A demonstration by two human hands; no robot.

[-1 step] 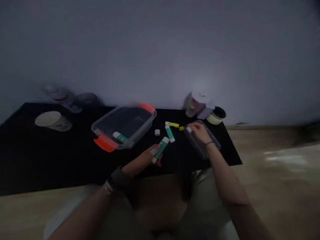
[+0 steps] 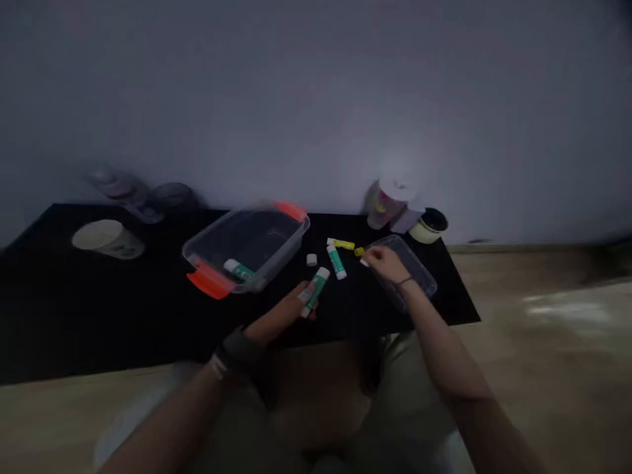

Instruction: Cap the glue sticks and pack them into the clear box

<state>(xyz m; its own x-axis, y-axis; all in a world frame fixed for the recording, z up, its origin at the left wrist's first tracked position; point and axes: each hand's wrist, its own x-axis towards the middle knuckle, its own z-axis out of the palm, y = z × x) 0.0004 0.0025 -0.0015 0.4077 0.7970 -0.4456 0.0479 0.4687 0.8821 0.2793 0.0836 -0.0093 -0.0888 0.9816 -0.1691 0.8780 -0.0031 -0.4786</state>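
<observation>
My left hand [image 2: 291, 309] is wrapped round a green glue stick [image 2: 316, 287] with white ends, held tilted over the table's front part. The fingers of my right hand [image 2: 388, 262] pinch a small white cap [image 2: 364, 262] by the left edge of a small clear container [image 2: 415, 266]. On the table, left of that hand, lie another green glue stick [image 2: 336, 262], a yellow glue stick [image 2: 343, 244], a yellow cap [image 2: 359, 251] and a loose white cap [image 2: 311, 260]. One more green glue stick [image 2: 239, 269] rests inside a larger clear box [image 2: 282, 258] with orange clips.
A white paper cup [image 2: 106, 238] stands on the black table [image 2: 123, 316] at the left, with blurred dark items behind it. At the back right are a clear cup with a pink pattern [image 2: 388, 205] and a cream pot [image 2: 428, 227]. A wall rises behind the table.
My right hand has shifted a little left with the white cap, from above the small container to its left edge. My left hand keeps its grip, the glue stick slightly moved.
</observation>
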